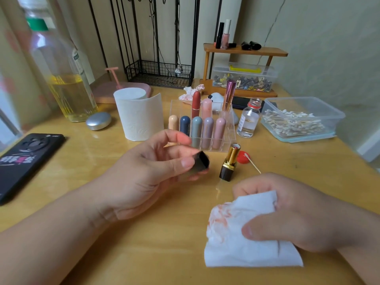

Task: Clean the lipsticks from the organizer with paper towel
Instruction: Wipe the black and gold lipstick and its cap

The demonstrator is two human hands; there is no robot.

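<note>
Lipstick cap (202, 161) in left grip (148, 171)

Bare table (123, 254) lies open along the near edge and between the phone (26, 161) and the paper roll (137, 116). The uncapped lipstick (228, 163) stands just before the organizer (231, 132), with a red cap (242, 159) and cotton swab (254, 165) beside it, narrowing the gap there.
</note>
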